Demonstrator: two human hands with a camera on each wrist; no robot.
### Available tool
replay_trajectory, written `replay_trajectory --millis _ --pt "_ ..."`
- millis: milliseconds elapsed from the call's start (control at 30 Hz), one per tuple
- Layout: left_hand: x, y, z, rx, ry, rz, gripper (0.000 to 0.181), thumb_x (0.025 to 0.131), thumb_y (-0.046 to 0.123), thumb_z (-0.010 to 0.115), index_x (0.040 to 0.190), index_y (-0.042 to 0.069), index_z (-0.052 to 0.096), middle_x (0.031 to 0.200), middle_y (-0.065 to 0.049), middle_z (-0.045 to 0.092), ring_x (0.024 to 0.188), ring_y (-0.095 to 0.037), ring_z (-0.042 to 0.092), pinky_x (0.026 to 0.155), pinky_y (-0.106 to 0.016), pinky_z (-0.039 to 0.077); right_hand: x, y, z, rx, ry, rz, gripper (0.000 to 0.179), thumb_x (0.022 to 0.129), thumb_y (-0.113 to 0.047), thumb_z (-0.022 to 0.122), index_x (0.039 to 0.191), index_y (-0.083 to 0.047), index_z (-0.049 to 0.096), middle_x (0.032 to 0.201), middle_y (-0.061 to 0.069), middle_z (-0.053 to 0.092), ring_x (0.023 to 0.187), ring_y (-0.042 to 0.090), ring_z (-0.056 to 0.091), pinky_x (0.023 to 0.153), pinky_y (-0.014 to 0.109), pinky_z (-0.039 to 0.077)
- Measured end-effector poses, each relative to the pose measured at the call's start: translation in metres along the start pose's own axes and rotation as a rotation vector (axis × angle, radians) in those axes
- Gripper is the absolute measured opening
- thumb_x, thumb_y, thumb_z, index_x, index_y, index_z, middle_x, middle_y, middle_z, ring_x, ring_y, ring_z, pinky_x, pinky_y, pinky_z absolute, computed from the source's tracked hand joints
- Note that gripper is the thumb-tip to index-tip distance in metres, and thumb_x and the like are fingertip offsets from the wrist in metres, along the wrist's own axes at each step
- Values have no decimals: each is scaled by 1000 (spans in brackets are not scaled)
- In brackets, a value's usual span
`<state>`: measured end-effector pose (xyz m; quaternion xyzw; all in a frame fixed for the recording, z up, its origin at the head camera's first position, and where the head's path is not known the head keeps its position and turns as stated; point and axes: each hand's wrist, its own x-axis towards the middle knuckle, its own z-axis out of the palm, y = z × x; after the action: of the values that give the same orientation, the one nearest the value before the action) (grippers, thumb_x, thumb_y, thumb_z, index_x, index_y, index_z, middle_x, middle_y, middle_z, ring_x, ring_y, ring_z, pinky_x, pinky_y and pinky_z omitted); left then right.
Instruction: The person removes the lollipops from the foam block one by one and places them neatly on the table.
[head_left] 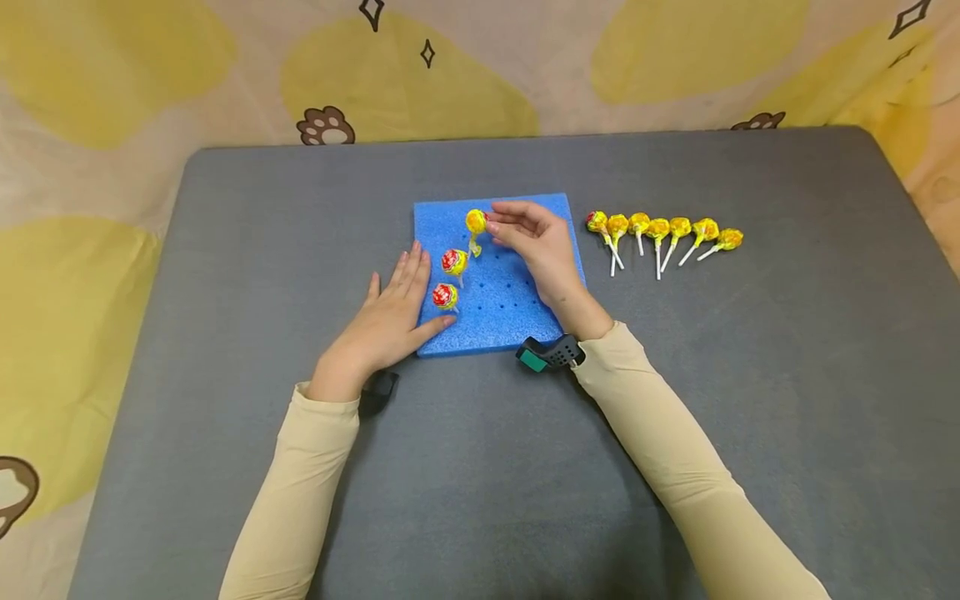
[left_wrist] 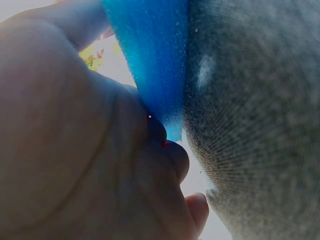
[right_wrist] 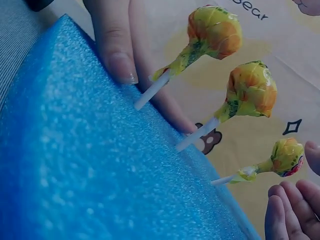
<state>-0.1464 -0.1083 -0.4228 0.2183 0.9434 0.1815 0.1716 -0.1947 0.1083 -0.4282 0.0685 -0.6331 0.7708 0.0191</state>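
A blue foam block point(head_left: 491, 333) with small holes lies on the table. Three wrapped lollipops stand along its left side: a front one point(head_left: 445, 296), a middle one point(head_left: 454, 262) and a back one point(head_left: 476, 222). My left hand point(head_left: 386, 325) rests with straight fingers along the block's left edge, its thumb point(head_left: 435, 329) over the front left corner. My right hand point(head_left: 536, 246) is at the back lollipop point(right_wrist: 287, 157), thumb and fingertips right beside its yellow head. In the right wrist view, its stick is in the foam and the fingers stand slightly apart from the wrapper.
Several more wrapped lollipops point(head_left: 657, 230) lie in a row on the grey table point(head_left: 750, 375), right of the block. A patterned cloth point(head_left: 480, 75) hangs behind the table's back edge. Dark straps, one of them a wristband point(head_left: 551, 353), sit at both wrists.
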Motion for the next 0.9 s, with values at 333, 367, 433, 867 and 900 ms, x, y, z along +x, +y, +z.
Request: replay_trajectory --millis 333,367,433,867,900 --pt "0 0 0 -2 -5 -1 89 94 51 47 150 4 -6 155 -7 -18 142 -23 -13 110 -56 -5 -2 2 1 -154 -61 4 37 86 -1 66 121 7 58 112 16 64 100 17 62 87 30 49" --pt "0 0 0 -3 -6 1 89 94 51 47 150 4 -6 155 -7 -18 142 -23 -13 109 -57 -5 -2 2 1 -166 -69 13 38 86 -1 67 122 6 58 114 17 64 102 18 61 89 30 48" --pt "0 0 0 0 -3 0 89 94 50 47 150 4 -5 155 -7 -18 142 -23 -13 110 -56 -5 -2 2 1 -184 -83 25 40 86 -2 67 124 6 57 116 18 63 104 19 61 90 30 48" --pt "2 -1 0 8 -11 -3 90 94 50 47 150 4 -6 155 -7 -18 142 -23 -13 109 -57 -5 -2 2 2 -165 -48 28 32 85 0 67 115 8 60 102 14 65 90 15 62 81 27 50" --pt "2 -1 0 9 -11 -3 90 94 51 46 150 4 -6 155 -7 -18 142 -23 -14 109 -57 -5 -2 3 2 -159 -42 27 31 85 0 68 114 9 60 100 14 65 89 14 63 80 27 50"
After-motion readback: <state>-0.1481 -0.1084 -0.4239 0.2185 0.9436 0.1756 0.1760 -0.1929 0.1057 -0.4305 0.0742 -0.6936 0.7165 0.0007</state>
